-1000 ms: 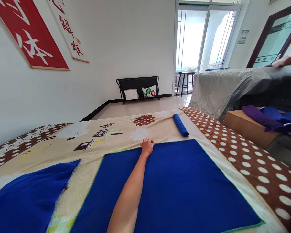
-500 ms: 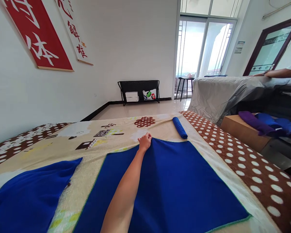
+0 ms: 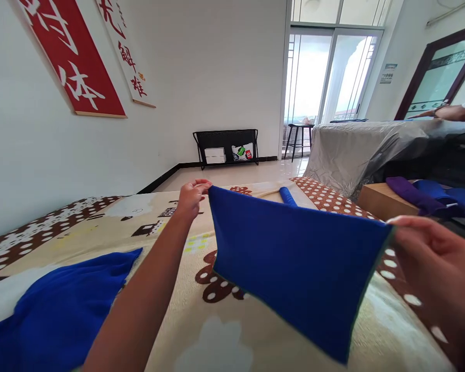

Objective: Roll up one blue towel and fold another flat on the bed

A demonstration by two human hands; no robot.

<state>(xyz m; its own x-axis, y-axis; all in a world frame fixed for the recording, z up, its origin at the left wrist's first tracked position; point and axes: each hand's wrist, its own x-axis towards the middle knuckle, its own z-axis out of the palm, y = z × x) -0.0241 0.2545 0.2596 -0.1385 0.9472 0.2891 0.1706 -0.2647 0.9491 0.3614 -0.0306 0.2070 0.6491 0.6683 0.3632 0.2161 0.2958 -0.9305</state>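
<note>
A blue cloth (image 3: 290,253) with a green-stitched edge hangs stretched between my two hands, lifted above the patterned blanket (image 3: 213,341). My left hand (image 3: 194,196) pinches its upper left corner. Near the right border of the view, my right hand (image 3: 437,258) grips the upper right corner. Behind the cloth lies a rolled blue cloth (image 3: 287,197), its lower end hidden. Another blue cloth (image 3: 73,305) lies loosely crumpled at the left, beside my left forearm.
A cardboard box (image 3: 387,201) holds purple and blue cloths at the right. Behind it, a grey sheet covers a table (image 3: 344,150), where another person's arm (image 3: 445,111) rests. A black rack (image 3: 227,139) stands against the far wall, and a stool (image 3: 300,137) by the glass door.
The blue cloth has come up off the blanket and is now stretched in the air. My left hand has moved left and up; my right hand has entered view holding the other corner.
</note>
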